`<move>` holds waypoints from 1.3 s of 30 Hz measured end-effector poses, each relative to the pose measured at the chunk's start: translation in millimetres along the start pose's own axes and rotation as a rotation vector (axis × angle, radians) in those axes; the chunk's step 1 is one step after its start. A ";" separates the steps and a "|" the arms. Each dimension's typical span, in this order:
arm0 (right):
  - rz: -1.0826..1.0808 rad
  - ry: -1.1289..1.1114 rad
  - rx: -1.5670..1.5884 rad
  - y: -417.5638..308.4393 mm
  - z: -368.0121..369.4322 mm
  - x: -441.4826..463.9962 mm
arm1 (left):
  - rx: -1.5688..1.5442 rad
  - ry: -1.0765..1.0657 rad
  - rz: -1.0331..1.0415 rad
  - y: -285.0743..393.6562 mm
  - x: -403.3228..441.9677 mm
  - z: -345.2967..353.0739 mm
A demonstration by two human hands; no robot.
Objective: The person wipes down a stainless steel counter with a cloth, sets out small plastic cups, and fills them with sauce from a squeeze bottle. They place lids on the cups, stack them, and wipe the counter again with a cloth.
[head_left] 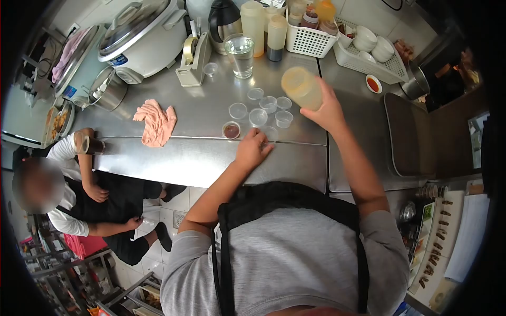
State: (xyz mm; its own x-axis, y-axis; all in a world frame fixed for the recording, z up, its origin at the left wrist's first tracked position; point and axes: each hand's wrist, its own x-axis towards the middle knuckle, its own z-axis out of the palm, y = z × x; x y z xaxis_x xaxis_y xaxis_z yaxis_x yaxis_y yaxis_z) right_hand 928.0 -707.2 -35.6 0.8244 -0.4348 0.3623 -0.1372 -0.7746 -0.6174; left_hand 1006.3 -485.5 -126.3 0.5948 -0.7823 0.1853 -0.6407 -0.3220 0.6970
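Wraps the right hand point(328, 109) firmly round a tilted, cloudy bottle point(302, 88), yellowish inside, just right of the clear cups point(258, 117). Holds the left hand point(252, 149) loosely curled at the near side of the same cups; cannot tell whether pinching one. Left of the left hand: a sauce cup point(231, 130), red-brown inside. Beyond both hands: a pitcher point(241, 57) of clear liquid, a dark-bottomed bottle point(276, 38). Right of the right hand: a dish point(373, 84) of orange-red sauce.

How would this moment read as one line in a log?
Right hand: holding translucent bottle | Left hand: beside clear cups | Sauce cup: dark red contents | Pink cloth: on counter
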 end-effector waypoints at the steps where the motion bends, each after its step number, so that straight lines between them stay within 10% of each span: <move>1: -0.049 -0.036 -0.076 -1.6 -2.0 -3.9 | -0.031 0.008 0.005 1.7 1.5 -4.6; 15: -0.514 -0.053 -0.638 -4.6 -15.9 -20.2 | -0.125 0.190 0.115 14.0 9.9 -23.5; 39: -0.479 -0.049 -0.628 -6.7 -18.8 -11.6 | -0.255 0.188 0.083 15.9 13.0 -24.6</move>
State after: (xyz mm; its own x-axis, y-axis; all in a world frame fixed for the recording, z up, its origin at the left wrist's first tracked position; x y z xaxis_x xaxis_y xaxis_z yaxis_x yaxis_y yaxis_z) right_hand 909.0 -705.6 -22.5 0.8934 0.0205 0.4489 -0.0338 -0.9931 0.1126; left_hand 1015.8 -487.6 -95.8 0.6404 -0.6802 0.3566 -0.5622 -0.0989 0.8211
